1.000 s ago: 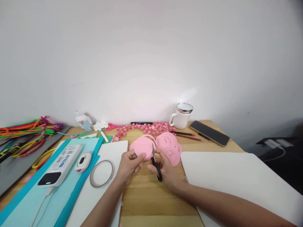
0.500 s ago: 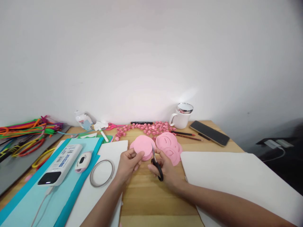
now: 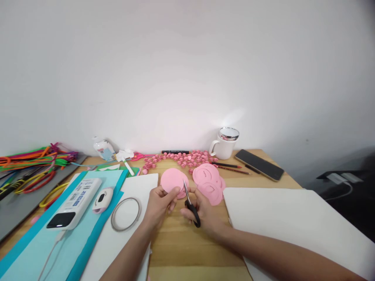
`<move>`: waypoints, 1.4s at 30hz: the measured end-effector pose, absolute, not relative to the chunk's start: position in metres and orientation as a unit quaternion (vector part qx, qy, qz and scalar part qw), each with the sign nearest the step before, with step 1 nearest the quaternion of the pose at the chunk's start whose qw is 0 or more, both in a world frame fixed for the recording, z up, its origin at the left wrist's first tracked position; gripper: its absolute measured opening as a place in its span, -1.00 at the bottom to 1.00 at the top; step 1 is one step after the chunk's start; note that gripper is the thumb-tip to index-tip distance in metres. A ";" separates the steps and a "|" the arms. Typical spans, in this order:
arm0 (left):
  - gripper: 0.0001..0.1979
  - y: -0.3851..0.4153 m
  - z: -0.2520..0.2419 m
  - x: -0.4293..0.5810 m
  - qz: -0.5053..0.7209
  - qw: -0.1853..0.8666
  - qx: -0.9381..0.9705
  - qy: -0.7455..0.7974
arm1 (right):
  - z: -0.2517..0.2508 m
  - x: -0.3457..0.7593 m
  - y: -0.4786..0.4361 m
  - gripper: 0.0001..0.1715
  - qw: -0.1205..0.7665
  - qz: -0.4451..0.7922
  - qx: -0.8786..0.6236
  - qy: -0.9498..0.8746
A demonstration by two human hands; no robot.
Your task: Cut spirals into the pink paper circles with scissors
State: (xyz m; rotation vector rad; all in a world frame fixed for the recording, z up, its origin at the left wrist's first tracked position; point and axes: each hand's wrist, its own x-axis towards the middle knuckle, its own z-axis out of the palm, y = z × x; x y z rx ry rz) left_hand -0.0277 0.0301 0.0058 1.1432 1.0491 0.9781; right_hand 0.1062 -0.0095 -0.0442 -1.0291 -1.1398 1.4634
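Between thumb and fingers, my left hand pinches a pink paper circle by its lower edge. My right hand is wrapped round the black handles of a pair of scissors. The scissor blades point up and left and lie at the right edge of the circle. More pink paper shows under or behind that circle. Just to the right, a pile of pink paper circles with curved cuts rests on the wooden table.
Many small pink rolled pieces lie behind the hands. A white mug, pencils and a phone are back right. White sheets flank the work area. A power bank and a tape ring lie left.
The scissors have shifted slightly left and down, their blades now lying over the circle's right edge. The held circle has moved a little left.
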 end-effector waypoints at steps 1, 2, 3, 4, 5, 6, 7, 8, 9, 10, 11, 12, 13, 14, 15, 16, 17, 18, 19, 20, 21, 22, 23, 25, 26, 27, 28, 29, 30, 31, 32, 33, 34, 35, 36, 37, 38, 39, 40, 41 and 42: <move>-0.62 0.030 0.005 -0.028 0.419 0.600 0.499 0.464 | -0.044 0.106 -0.010 -0.45 0.486 0.603 -0.424 -0.469; -0.61 0.030 0.005 -0.028 0.415 0.595 0.502 0.471 | -0.044 0.106 -0.010 -0.44 0.486 0.604 -0.424 -0.468; -0.61 0.030 0.005 -0.029 0.411 0.592 0.505 0.475 | -0.043 0.106 -0.010 -0.44 0.487 0.604 -0.423 -0.468; -0.62 0.031 0.005 -0.029 0.407 0.592 0.506 0.477 | -0.043 0.107 -0.009 -0.43 0.491 0.603 -0.420 -0.468; -0.63 0.031 0.005 -0.029 0.403 0.594 0.508 0.476 | -0.042 0.107 -0.009 -0.42 0.495 0.603 -0.416 -0.467; -0.65 0.032 0.004 -0.029 0.399 0.597 0.510 0.474 | -0.041 0.107 -0.009 -0.41 0.501 0.602 -0.411 -0.466; -0.66 0.032 0.004 -0.029 0.397 0.600 0.511 0.470 | -0.041 0.108 -0.008 -0.40 0.506 0.602 -0.406 -0.466; -0.66 0.032 0.004 -0.030 0.394 0.603 0.513 0.467 | -0.041 0.108 -0.008 -0.39 0.511 0.601 -0.401 -0.465; -0.66 0.033 0.004 -0.030 0.393 0.603 0.515 0.465 | -0.041 0.108 -0.008 -0.39 0.515 0.601 -0.397 -0.465; -0.66 0.033 0.005 -0.030 0.393 0.603 0.518 0.463 | -0.041 0.109 -0.007 -0.40 0.519 0.600 -0.394 -0.464; -0.66 0.033 0.005 -0.030 0.393 0.601 0.520 0.463 | -0.041 0.109 -0.007 -0.40 0.523 0.599 -0.391 -0.464; -0.65 0.032 0.005 -0.030 0.392 0.599 0.522 0.464 | -0.041 0.109 -0.006 -0.41 0.526 0.599 -0.388 -0.463; -0.65 0.032 0.005 -0.030 0.391 0.597 0.524 0.465 | -0.041 0.109 -0.006 -0.42 0.529 0.599 -0.385 -0.461; -0.65 0.032 0.005 -0.030 0.391 0.595 0.525 0.466 | -0.041 0.109 -0.006 -0.43 0.531 0.599 -0.385 -0.459; -0.65 0.031 0.005 -0.030 0.391 0.594 0.526 0.467 | -0.041 0.109 -0.006 -0.44 0.532 0.598 -0.387 -0.458; -0.64 0.031 0.005 -0.030 0.390 0.593 0.527 0.467 | -0.041 0.108 -0.006 -0.43 0.533 0.597 -0.389 -0.456; -0.64 0.031 0.005 -0.030 0.390 0.592 0.528 0.467 | -0.041 0.108 -0.006 -0.43 0.532 0.597 -0.392 -0.455; -0.64 0.031 0.004 -0.030 0.389 0.591 0.530 0.467 | -0.041 0.108 -0.007 -0.43 0.531 0.598 -0.394 -0.454; -0.64 0.032 0.003 -0.030 0.389 0.590 0.532 0.467 | -0.041 0.108 -0.007 -0.43 0.529 0.600 -0.394 -0.452; -0.63 0.032 0.002 -0.031 0.388 0.589 0.534 0.467 | -0.041 0.107 -0.008 -0.44 0.528 0.602 -0.394 -0.451; -0.63 0.033 0.001 -0.031 0.387 0.588 0.536 0.467 | -0.041 0.107 -0.008 -0.45 0.528 0.604 -0.392 -0.450; -0.63 0.033 0.000 -0.032 0.386 0.588 0.537 0.466 | -0.040 0.107 -0.008 -0.46 0.528 0.607 -0.391 -0.448; -0.63 0.033 0.000 -0.032 0.386 0.588 0.537 0.466 | -0.040 0.107 -0.009 -0.47 0.528 0.608 -0.390 -0.447; -0.65 0.034 -0.001 -0.032 0.387 0.589 0.534 0.467 | -0.040 0.107 -0.009 -0.47 0.526 0.608 -0.392 -0.447; -0.66 0.033 0.000 -0.032 0.389 0.590 0.531 0.467 | -0.039 0.107 -0.009 -0.47 0.524 0.605 -0.397 -0.449; -0.66 0.033 0.001 -0.031 0.390 0.591 0.529 0.468 | -0.039 0.107 -0.009 -0.47 0.521 0.602 -0.402 -0.451; -0.67 0.033 0.002 -0.031 0.392 0.591 0.527 0.469 | -0.039 0.108 -0.009 -0.47 0.518 0.599 -0.410 -0.453; -0.67 0.033 0.003 -0.030 0.393 0.591 0.525 0.470 | -0.038 0.108 -0.009 -0.47 0.515 0.595 -0.418 -0.454; -0.67 0.032 0.004 -0.030 0.395 0.591 0.523 0.470 | -0.038 0.108 -0.009 -0.46 0.512 0.591 -0.425 -0.455; -0.67 0.032 0.005 -0.030 0.395 0.591 0.522 0.471 | -0.037 0.108 -0.009 -0.45 0.510 0.589 -0.430 -0.456; -0.67 0.032 0.006 -0.029 0.395 0.591 0.521 0.472 | -0.037 0.108 -0.009 -0.45 0.509 0.587 -0.433 -0.457; -0.68 0.032 0.007 -0.029 0.396 0.591 0.520 0.472 | -0.037 0.108 -0.009 -0.45 0.508 0.586 -0.435 -0.458; -0.68 0.032 0.008 -0.029 0.397 0.591 0.520 0.472 | -0.036 0.108 -0.009 -0.46 0.507 0.585 -0.437 -0.458; -0.69 0.032 0.008 -0.030 0.396 0.591 0.521 0.471 | -0.036 0.108 -0.009 -0.47 0.506 0.585 -0.437 -0.459; -0.69 0.032 0.008 -0.030 0.396 0.591 0.524 0.469 | -0.036 0.108 -0.009 -0.47 0.505 0.585 -0.437 -0.460; -0.69 0.032 0.008 -0.030 0.396 0.591 0.526 0.466 | -0.036 0.108 -0.009 -0.48 0.505 0.584 -0.437 -0.461; -0.68 0.032 0.007 -0.031 0.396 0.591 0.528 0.463 | -0.037 0.108 -0.009 -0.49 0.506 0.583 -0.436 -0.463; -0.68 0.033 0.007 -0.031 0.398 0.590 0.530 0.461 | -0.037 0.108 -0.009 -0.49 0.507 0.581 -0.436 -0.465; -0.68 0.033 0.007 -0.031 0.401 0.589 0.531 0.459 | -0.038 0.108 -0.009 -0.49 0.508 0.579 -0.436 -0.467; -0.69 0.033 0.007 -0.031 0.405 0.588 0.531 0.456 | -0.038 0.109 -0.008 -0.50 0.509 0.576 -0.436 -0.468; -0.69 0.033 0.007 -0.031 0.409 0.588 0.531 0.453 | -0.039 0.109 -0.008 -0.50 0.510 0.574 -0.436 -0.469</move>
